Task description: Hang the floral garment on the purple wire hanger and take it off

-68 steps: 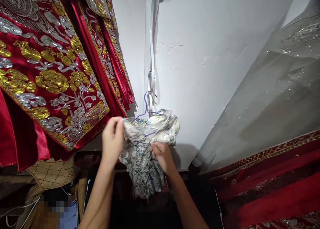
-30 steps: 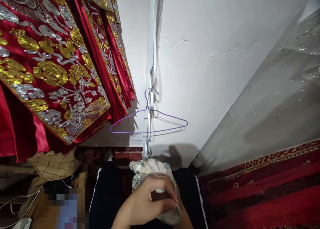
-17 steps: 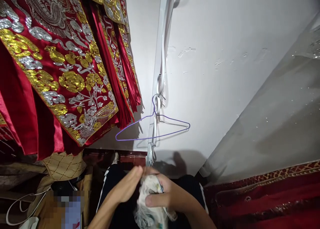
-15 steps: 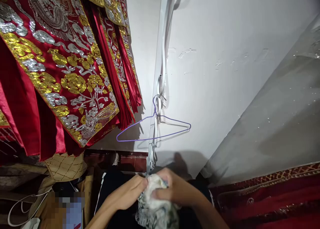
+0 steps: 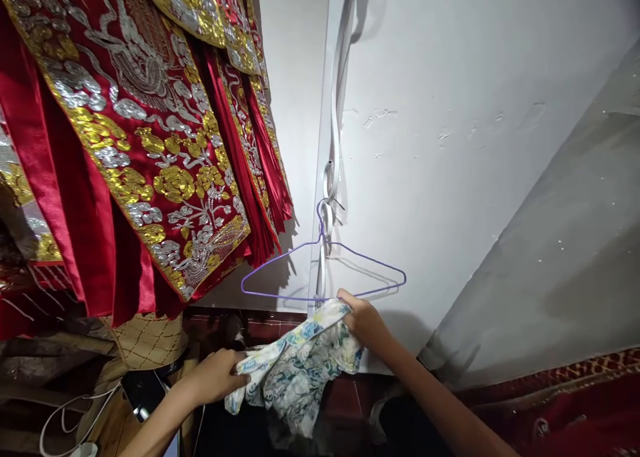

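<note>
A white garment with a blue-green floral print (image 5: 300,364) is stretched between my two hands, low in the middle of the view. My left hand (image 5: 216,376) is closed on its lower left edge. My right hand (image 5: 364,321) is closed on its upper right corner, just under the bottom bar of a bare purple wire hanger (image 5: 325,270). The hanger hangs from a white cord (image 5: 334,157) running down the wall corner.
Red robes with gold and silver embroidery (image 5: 140,150) hang at the upper left. A clear plastic-covered garment (image 5: 560,244) leans at the right above red patterned cloth (image 5: 575,410). A quilted tan item (image 5: 145,340) and cables (image 5: 70,424) lie at the lower left.
The garment came off the hanger and was bunched low in both hands. Now my hands have spread it apart, and my right hand has lifted one corner up to the hanger's bar.
</note>
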Demonstrator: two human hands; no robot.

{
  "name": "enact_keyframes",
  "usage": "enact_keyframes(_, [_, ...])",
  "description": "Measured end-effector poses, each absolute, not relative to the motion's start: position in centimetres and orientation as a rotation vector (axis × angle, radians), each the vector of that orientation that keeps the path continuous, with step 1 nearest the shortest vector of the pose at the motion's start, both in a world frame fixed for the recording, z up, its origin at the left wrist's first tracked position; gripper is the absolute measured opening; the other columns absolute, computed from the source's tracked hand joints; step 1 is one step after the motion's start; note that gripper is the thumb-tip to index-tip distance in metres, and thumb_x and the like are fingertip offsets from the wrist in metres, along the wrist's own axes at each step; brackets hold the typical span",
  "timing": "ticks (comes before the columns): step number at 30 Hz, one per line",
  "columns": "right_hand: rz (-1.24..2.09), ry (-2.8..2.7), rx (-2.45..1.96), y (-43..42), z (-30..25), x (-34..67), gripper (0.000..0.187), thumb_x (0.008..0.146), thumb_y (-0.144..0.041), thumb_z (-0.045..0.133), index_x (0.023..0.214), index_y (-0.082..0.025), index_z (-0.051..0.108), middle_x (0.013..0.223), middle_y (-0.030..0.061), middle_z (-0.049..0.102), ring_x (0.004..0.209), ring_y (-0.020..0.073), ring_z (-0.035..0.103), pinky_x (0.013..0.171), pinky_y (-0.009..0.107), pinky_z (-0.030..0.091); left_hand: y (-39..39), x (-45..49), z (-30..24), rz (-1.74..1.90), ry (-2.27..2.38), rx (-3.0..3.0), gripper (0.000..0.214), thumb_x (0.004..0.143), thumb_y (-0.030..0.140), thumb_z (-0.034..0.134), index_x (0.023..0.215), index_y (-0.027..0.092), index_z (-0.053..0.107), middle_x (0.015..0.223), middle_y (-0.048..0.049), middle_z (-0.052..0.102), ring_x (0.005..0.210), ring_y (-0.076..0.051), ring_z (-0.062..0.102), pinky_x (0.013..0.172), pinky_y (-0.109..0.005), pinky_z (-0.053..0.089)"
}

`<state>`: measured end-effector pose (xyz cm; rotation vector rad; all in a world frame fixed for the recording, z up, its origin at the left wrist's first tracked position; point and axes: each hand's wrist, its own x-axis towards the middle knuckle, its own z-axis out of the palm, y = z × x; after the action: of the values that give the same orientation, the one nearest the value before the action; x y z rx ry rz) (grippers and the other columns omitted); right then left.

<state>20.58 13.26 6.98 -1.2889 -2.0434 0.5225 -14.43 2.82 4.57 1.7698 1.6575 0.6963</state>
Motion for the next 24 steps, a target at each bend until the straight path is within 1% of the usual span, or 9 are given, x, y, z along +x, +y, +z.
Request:
enact_keyframes(2, [0.554, -2.076, -1.303, 12.2, 7.5, 21.6, 0.007, 0.072, -0.015, 0.043, 0.073, -0.022, 0.043, 0.061, -0.0039, 0.046, 0.060, 0.0148, 0.040, 0.061, 0.025, 0.030, 2.9, -14.5, 3.9, 0.579, 1.610, 1.930, 0.013, 0.071, 0.036, 0.072, 0.081, 0.029, 0.077, 0.095, -0.0079, 0.074, 0.093, -0.031, 0.065, 0.083, -0.035, 0.044])
enact_keyframes(5, [0.608, -2.103, -1.246, 11.2, 8.9, 23.1, 0.006, 0.073, -0.017, 0.043, 0.071, -0.022, 0.039, 0.067, -0.0024, 0.049, 0.064, 0.0153, 0.044, 0.063, 0.026, 0.033, 4.0, -14.0, 5.0, 0.553, 1.642, 2.208, 0.019, 0.083, 0.030, 0.059, 0.092, 0.030, 0.076, 0.134, -0.0092, 0.061, 0.129, -0.036, 0.045, 0.103, -0.050, 0.033])
enact_keyframes(9, [0.583, -2.118, -1.202, 10.3, 9.6, 24.3, 0.007, 0.069, -0.017, 0.042, 0.069, -0.022, 0.037, 0.068, -0.0018, 0.048, 0.066, 0.0160, 0.046, 0.065, 0.026, 0.034, 5.6, -12.9, 8.9, 0.700, 1.760, 2.324, 0.021, 0.086, 0.030, 0.052, 0.087, 0.024, 0.072, 0.140, -0.0122, 0.055, 0.137, -0.038, 0.033, 0.105, -0.061, 0.027])
enact_keyframes(13, [0.581, -2.082, -1.267, 9.3, 9.3, 24.2, 0.007, 0.070, -0.018, 0.044, 0.070, -0.022, 0.039, 0.065, -0.0021, 0.049, 0.065, 0.0167, 0.048, 0.065, 0.027, 0.035, 5.3, -11.6, 13.2, 1.043, 1.536, 2.167, 0.017, 0.081, 0.033, 0.057, 0.075, 0.022, 0.068, 0.142, -0.0094, 0.054, 0.137, -0.034, 0.034, 0.112, -0.054, 0.028])
enact_keyframes(17, [0.691, -2.047, -1.172, 7.9, 9.4, 22.9, 0.002, 0.075, -0.021, 0.047, 0.076, -0.023, 0.045, 0.065, -0.0024, 0.052, 0.063, 0.0169, 0.049, 0.062, 0.027, 0.035, 4.4, -9.3, 16.4, 1.263, 1.278, 1.976, 0.016, 0.078, 0.031, 0.059, 0.067, 0.021, 0.065, 0.132, -0.0098, 0.062, 0.133, -0.034, 0.042, 0.113, -0.046, 0.030])
enact_keyframes(19, [0.755, -2.060, -1.093, 7.1, 9.9, 22.2, 0.006, 0.078, -0.021, 0.045, 0.080, -0.023, 0.050, 0.067, -0.0020, 0.056, 0.063, 0.0170, 0.051, 0.062, 0.027, 0.035, 4.6, -8.2, 17.4, 1.375, 1.346, 1.948, 0.016, 0.080, 0.027, 0.057, 0.090, 0.021, 0.069, 0.121, -0.0097, 0.066, 0.120, -0.030, 0.054, 0.104, -0.041, 0.039])
enact_keyframes(21, [0.779, -2.092, -1.073, 6.4, 10.6, 21.9, 0.021, 0.077, -0.016, 0.042, 0.090, -0.024, 0.056, 0.071, -0.0014, 0.061, 0.064, 0.0173, 0.054, 0.063, 0.027, 0.037, 5.5, -7.6, 17.8, 1.456, 1.460, 1.920, 0.040, 0.083, 0.025, 0.054, 0.123, 0.023, 0.060, 0.108, -0.0063, 0.069, 0.099, -0.023, 0.062, 0.088, -0.032, 0.046])
enact_keyframes(22, [0.765, -2.104, -1.091, 6.2, 11.0, 22.1, 0.029, 0.074, -0.014, 0.042, 0.096, -0.025, 0.058, 0.073, -0.0011, 0.062, 0.066, 0.0176, 0.056, 0.064, 0.027, 0.038, 6.1, -7.4, 17.8, 1.458, 1.496, 1.917, 0.046, 0.085, 0.025, 0.052, 0.131, 0.023, 0.055, 0.102, -0.0043, 0.070, 0.089, -0.020, 0.063, 0.081, -0.029, 0.046])
enact_keyframes(24, [0.679, -2.055, -1.184, 6.0, 11.7, 23.1, 0.042, 0.069, -0.011, 0.043, 0.105, -0.024, 0.061, 0.077, 0.0002, 0.065, 0.067, 0.0178, 0.057, 0.065, 0.027, 0.039, 7.3, -7.4, 17.3, 1.418, 1.518, 1.941, 0.040, 0.086, 0.026, 0.048, 0.125, 0.021, 0.060, 0.092, -0.0021, 0.069, 0.078, -0.018, 0.060, 0.072, -0.026, 0.043])
